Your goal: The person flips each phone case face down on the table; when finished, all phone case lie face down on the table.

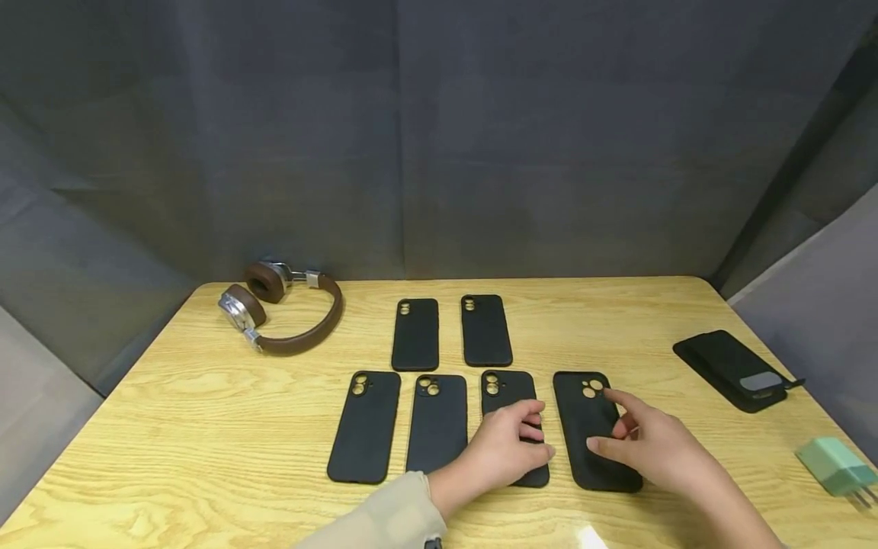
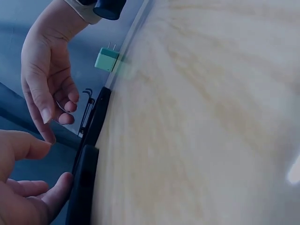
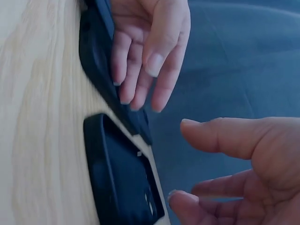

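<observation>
Several black phone cases lie on the wooden table. My left hand [image 1: 504,446] is over a front-row case [image 1: 495,387], its fingers loosely bent and holding nothing. In the left wrist view, the left thumb [image 2: 58,190] is close to a case edge; contact cannot be told. Just above the rightmost front case [image 1: 576,404], my right hand [image 1: 652,438] has thumb and fingers spread apart, with nothing gripped. That case [image 3: 124,183] shows its raised rim and hollow inside in the right wrist view. Left of the hands lie two more front-row cases, one [image 1: 364,427] outermost and another [image 1: 437,419] beside it.
Two further cases, one [image 1: 415,334] left and one [image 1: 486,329] right, form a back row. Brown headphones [image 1: 302,339] lie at the back left. Near the right edge are a black case with a grey oval [image 1: 730,366] and a green plug adapter [image 1: 833,463].
</observation>
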`<action>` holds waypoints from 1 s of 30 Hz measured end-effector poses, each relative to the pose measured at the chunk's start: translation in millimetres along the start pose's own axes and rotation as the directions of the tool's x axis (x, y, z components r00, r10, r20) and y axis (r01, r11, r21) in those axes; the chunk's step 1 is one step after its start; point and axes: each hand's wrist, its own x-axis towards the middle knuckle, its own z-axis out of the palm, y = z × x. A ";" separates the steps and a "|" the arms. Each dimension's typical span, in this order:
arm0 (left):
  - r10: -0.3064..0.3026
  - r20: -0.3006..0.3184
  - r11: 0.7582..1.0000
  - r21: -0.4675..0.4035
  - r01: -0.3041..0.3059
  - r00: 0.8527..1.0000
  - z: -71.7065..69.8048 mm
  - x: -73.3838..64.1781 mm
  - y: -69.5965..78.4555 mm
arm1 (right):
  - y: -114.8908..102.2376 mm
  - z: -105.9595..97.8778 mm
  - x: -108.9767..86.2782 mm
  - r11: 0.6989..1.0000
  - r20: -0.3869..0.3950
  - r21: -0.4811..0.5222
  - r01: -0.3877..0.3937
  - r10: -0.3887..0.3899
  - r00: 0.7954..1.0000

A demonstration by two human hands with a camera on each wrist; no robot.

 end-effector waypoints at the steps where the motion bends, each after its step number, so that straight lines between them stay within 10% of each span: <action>1: -0.007 0.005 1.000 -0.004 0.007 1.000 1.9 1.2 0.4 | 3.3 -1.8 0.6 1.000 -0.004 -0.014 -0.010 0.010 1.000; 30: -0.217 0.005 0.955 0.206 0.211 0.976 21.0 33.0 25.9 | 36.3 1.5 18.6 0.997 -0.011 -0.011 -0.072 0.072 0.997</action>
